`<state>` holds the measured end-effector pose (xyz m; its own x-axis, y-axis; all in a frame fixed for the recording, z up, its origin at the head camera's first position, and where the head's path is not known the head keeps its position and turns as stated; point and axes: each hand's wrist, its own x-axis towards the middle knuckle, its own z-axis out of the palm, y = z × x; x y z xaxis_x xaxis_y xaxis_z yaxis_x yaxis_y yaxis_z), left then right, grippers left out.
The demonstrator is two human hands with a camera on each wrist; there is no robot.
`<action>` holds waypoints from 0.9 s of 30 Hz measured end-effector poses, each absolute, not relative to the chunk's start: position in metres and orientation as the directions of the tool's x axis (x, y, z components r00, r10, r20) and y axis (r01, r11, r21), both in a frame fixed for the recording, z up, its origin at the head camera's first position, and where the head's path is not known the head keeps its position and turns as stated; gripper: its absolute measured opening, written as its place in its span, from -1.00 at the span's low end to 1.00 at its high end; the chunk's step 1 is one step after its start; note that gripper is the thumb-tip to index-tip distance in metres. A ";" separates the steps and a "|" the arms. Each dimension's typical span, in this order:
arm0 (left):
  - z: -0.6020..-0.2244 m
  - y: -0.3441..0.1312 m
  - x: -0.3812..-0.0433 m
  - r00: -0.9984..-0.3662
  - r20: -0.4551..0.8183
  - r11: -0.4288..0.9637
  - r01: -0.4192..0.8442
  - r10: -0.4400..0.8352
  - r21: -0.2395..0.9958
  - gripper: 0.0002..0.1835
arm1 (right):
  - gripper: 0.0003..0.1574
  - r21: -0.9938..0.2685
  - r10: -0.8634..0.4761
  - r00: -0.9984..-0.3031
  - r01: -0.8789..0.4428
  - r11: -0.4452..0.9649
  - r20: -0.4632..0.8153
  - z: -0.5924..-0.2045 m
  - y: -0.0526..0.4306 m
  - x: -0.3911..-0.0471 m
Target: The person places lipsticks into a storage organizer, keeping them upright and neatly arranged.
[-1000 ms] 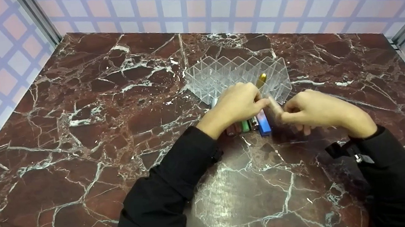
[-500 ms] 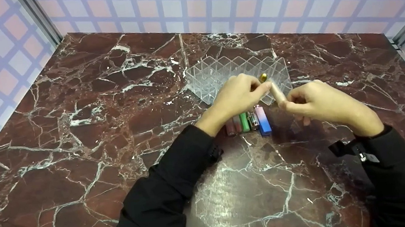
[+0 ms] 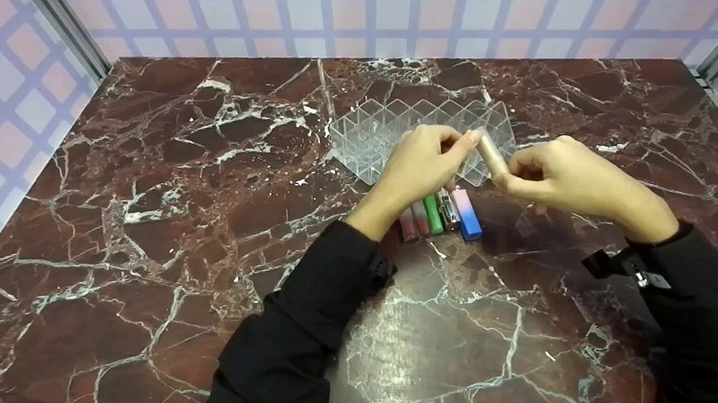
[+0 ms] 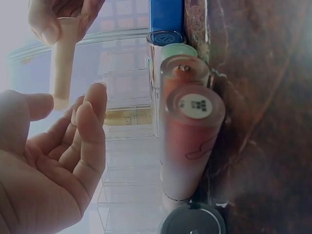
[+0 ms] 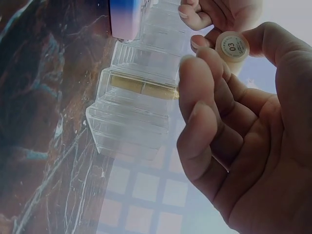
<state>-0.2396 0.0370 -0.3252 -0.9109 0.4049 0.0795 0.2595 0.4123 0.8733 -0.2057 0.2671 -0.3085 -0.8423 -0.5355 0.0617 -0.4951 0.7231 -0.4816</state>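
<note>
A cream cosmetic tube (image 3: 493, 155) is held tilted between both hands, above the front right of a clear acrylic organizer (image 3: 365, 137). My left hand (image 3: 425, 162) pinches its upper end with thumb and finger. At the other end, thumb and fingers of my right hand (image 3: 573, 172) grip it; that end carries a round label marked 03 in the right wrist view. Inside the organizer stands a gold tube (image 5: 141, 87), mostly covered by my left hand in the head view.
In front of the organizer lies a row of tubes: a pink-and-blue one (image 3: 467, 215), a shiny silver one (image 3: 448, 212), a green one (image 3: 434, 215) and reddish ones (image 4: 190, 141). A dark round cap (image 4: 192, 219) shows in the left wrist view. Patterned panels (image 3: 346, 12) wall the marbled table (image 3: 214, 350).
Both hands have risen and shifted toward the organizer with the cream tube. The row of tubes has come out from under my left hand, which now covers most of the gold tube.
</note>
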 end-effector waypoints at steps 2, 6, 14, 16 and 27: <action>-0.325 0.037 -0.240 -0.909 0.091 0.405 0.269 0.408 0.874 -0.63 | -0.66 -0.468 -0.539 -0.838 -0.511 0.721 0.083 -0.309 0.267 -0.206; -0.326 0.037 -0.241 -0.904 0.101 0.388 0.276 0.415 0.879 -0.63 | -0.69 -0.455 -0.538 -0.835 -0.527 0.717 0.119 -0.312 0.266 -0.207; -0.326 0.035 -0.242 -0.907 0.090 0.359 0.252 0.411 0.899 -0.62 | -0.70 -0.407 -0.536 -0.827 -0.553 0.726 0.169 -0.315 0.263 -0.209; -0.326 0.035 -0.242 -0.906 0.087 0.352 0.247 0.413 0.903 -0.62 | -0.69 -0.399 -0.536 -0.827 -0.556 0.729 0.173 -0.315 0.263 -0.209; -0.327 0.035 -0.246 -0.890 0.167 0.281 0.305 0.425 0.910 -0.67 | -0.76 -0.361 -0.544 -0.792 -0.610 0.705 0.277 -0.321 0.259 -0.213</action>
